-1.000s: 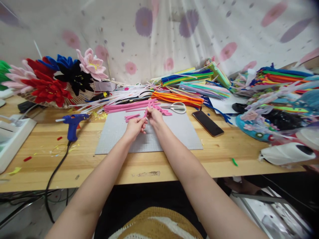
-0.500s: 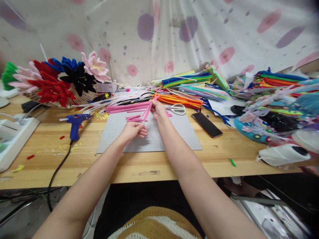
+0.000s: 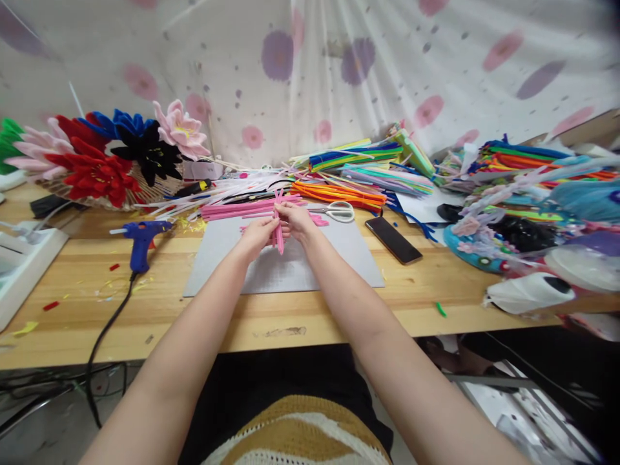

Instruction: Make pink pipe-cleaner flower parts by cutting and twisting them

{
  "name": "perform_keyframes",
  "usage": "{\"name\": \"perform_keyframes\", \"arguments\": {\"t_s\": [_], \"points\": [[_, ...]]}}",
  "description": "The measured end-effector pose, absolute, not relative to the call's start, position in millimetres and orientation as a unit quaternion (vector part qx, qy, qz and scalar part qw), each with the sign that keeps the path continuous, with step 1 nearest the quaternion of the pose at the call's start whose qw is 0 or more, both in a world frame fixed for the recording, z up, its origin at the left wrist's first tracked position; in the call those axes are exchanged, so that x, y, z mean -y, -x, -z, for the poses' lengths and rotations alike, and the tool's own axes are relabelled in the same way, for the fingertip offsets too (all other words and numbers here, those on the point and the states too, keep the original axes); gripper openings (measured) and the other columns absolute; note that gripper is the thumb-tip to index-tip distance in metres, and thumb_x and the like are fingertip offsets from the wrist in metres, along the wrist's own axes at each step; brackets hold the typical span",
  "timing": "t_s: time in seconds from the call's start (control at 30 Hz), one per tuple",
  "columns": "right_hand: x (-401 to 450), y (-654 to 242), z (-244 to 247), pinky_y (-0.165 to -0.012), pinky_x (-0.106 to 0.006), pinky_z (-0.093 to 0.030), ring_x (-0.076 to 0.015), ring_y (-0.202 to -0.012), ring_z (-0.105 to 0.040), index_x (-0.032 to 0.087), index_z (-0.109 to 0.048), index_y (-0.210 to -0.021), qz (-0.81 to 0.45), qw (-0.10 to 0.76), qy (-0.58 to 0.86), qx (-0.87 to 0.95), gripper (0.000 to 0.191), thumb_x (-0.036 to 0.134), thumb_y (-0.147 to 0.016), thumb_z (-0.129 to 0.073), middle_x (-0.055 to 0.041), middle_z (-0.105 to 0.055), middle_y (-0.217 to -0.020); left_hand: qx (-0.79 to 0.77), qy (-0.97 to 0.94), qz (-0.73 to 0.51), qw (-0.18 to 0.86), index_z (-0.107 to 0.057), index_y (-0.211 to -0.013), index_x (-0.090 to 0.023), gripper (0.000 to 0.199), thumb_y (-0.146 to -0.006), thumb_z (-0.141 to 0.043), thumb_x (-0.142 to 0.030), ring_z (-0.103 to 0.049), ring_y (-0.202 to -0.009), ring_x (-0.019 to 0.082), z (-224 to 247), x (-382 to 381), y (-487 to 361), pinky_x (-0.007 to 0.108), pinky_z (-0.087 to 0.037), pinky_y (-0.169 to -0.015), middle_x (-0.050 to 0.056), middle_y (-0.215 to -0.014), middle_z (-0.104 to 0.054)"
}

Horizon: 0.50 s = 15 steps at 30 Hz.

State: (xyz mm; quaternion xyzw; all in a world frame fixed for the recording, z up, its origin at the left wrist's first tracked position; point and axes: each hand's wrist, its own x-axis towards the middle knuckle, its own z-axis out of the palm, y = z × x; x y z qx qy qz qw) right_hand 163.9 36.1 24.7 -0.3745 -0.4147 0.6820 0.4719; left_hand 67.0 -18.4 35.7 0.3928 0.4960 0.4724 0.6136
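Note:
Above the grey mat (image 3: 334,265), my left hand (image 3: 261,236) and my right hand (image 3: 294,219) come together around a small upright bunch of pink pipe cleaners (image 3: 279,240). Fingers of both hands are closed on it, and its ends stick out above and below them. Behind my hands lies a bundle of long pink pipe cleaners (image 3: 227,211) along the mat's far edge. Short pink pieces (image 3: 320,220) rest beside my right hand. White-handled scissors (image 3: 340,211) lie at the back right of the mat, blades partly hidden.
To the left are a blue glue gun (image 3: 140,244) with its cord, a white power strip (image 3: 36,265) and a bunch of fuzzy flowers (image 3: 104,171). A phone (image 3: 393,239) lies right of the mat. Orange pipe cleaners (image 3: 339,194) and other coloured bundles line the back.
My right hand has moved left and slightly down with the pink pipe cleaners. My left hand has risen to meet it and closed on them. The view has shifted slightly.

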Motion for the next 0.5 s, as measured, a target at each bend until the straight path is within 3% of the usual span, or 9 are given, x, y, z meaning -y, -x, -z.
{"name": "perform_keyframes", "arguments": {"t_s": [0.23, 0.5], "points": [[-44.5, -155.7, -18.4, -0.043, -0.020, -0.026, -0.0051, -0.040, -0.032, 0.017, -0.040, -0.050, -0.628, 0.539, 0.434, 0.356, 0.030, 0.014, -0.073, -0.058, 0.0070, -0.039, -0.041, -0.521, -0.400, -0.507, 0.558, -0.060, -0.067, -0.009, 0.013, -0.077, -0.061, -0.017, -0.052, -0.040, 0.007, -30.5, 21.1, -70.8, 0.020, -0.047, -0.048, 0.000, -0.049, -0.058], [-47.6, -140.6, -13.4, -0.046, -0.021, -0.027, -0.0060, -0.040, -0.033, 0.017, -0.042, -0.048, -0.658, 0.519, 0.447, 0.313, 0.030, 0.012, -0.075, -0.055, 0.0064, -0.040, -0.040, -0.517, -0.412, -0.532, 0.530, -0.059, -0.063, -0.009, 0.018, -0.078, -0.059, -0.018, -0.044, -0.034, 0.004, -27.0, 31.5, -66.1, 0.021, -0.049, -0.046, -0.005, -0.043, -0.050]]}}
